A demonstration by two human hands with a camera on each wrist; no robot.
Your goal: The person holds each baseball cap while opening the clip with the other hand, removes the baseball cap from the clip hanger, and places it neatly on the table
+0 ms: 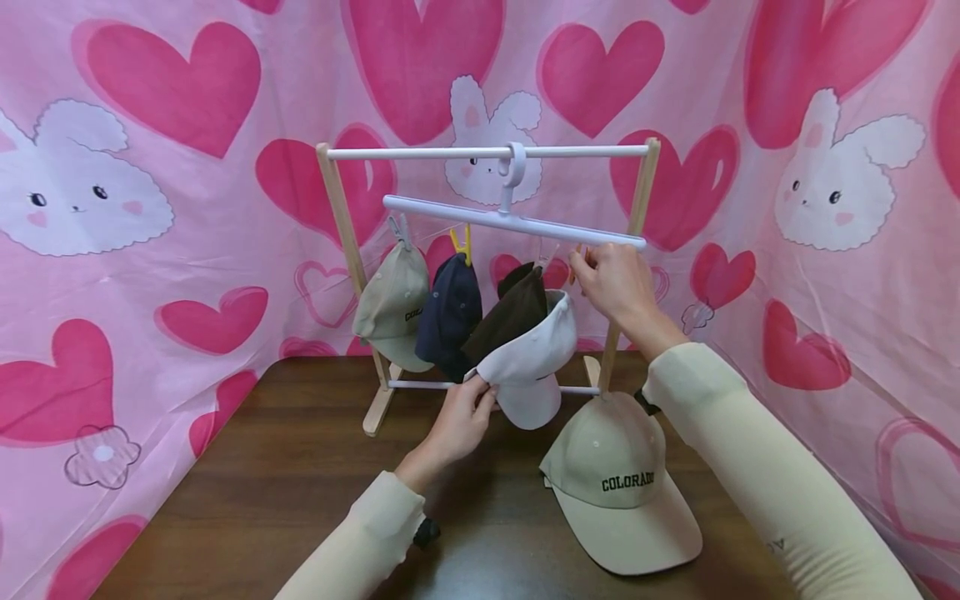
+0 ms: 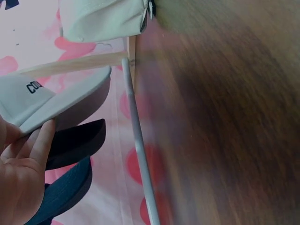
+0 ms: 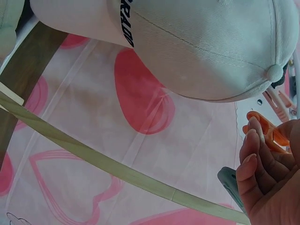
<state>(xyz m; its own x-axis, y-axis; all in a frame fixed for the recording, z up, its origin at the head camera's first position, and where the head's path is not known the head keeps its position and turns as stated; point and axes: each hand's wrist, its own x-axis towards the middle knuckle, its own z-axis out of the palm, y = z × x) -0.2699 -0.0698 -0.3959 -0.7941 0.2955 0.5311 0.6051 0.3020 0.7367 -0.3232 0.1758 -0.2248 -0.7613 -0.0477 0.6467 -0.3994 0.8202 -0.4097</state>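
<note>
My left hand [image 1: 459, 421] grips a white cap [image 1: 534, 350] at its edge, thumb and fingers closed on it; in the left wrist view, fingers lie under the brim [image 2: 75, 101]. An orange clothespin [image 3: 265, 129] is pinched between thumb and fingers of my right hand [image 1: 617, 279], just below the right end of a white hanger [image 1: 450, 209]. In the right wrist view the cap's crown is beside the clothespin, apart from it. A dark brown cap [image 1: 517, 308], a navy cap [image 1: 452, 304] and a beige cap [image 1: 393, 292] hang from the hanger.
The hanger hooks on a rack's white top bar [image 1: 420, 153] and tilts down to the right. Another beige cap [image 1: 622, 475] lies on the brown table [image 1: 247, 492], under my right forearm. A grey-green clip [image 3: 230, 185] is beside my right fingers. Pink heart-patterned cloth [image 1: 300, 67] surrounds the table.
</note>
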